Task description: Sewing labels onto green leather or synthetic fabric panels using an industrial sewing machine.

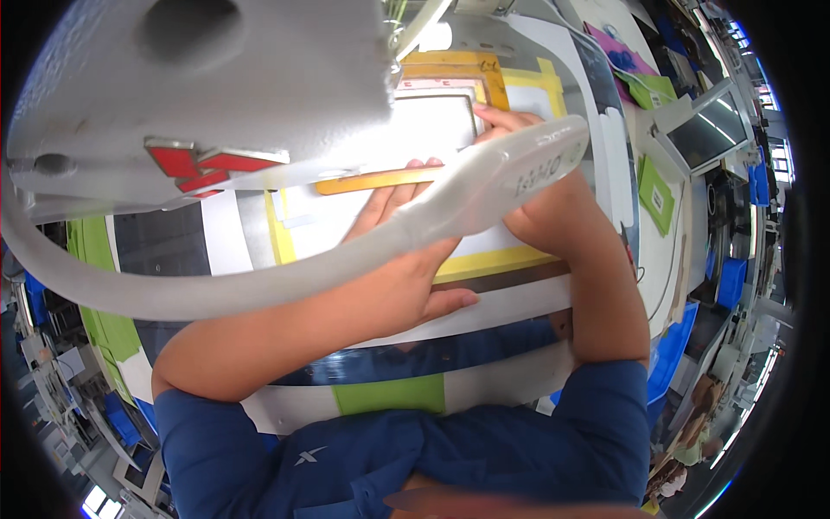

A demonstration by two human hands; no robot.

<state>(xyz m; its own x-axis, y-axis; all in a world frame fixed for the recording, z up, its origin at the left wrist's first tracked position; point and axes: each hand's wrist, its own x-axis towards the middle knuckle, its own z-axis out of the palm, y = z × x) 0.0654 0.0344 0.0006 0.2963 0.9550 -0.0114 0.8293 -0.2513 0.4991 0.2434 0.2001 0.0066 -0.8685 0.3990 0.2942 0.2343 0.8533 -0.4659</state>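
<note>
A sheet template edged with yellow tape (497, 259) lies on the machine bed under the light. On it sits a yellow-orange frame (494, 84) around a white panel with a dark outline, with a yellow strip (350, 184) along its near side. My left hand (424, 272) is open, palm down, fingers stretched to that strip and thumb out to the right. My right hand (549, 212) reaches the frame's right corner with fingers extended; the white lamp head (493, 177) covers part of it. Whether the fingertips press on the frame cannot be made out.
A large white machine head (259, 95) with a red emblem hangs over the left. The lamp's grey gooseneck (199, 294) curves across both sides of my left forearm. A screen (711, 128) stands at the right, near green sheets (657, 195) and a blue bin (674, 355).
</note>
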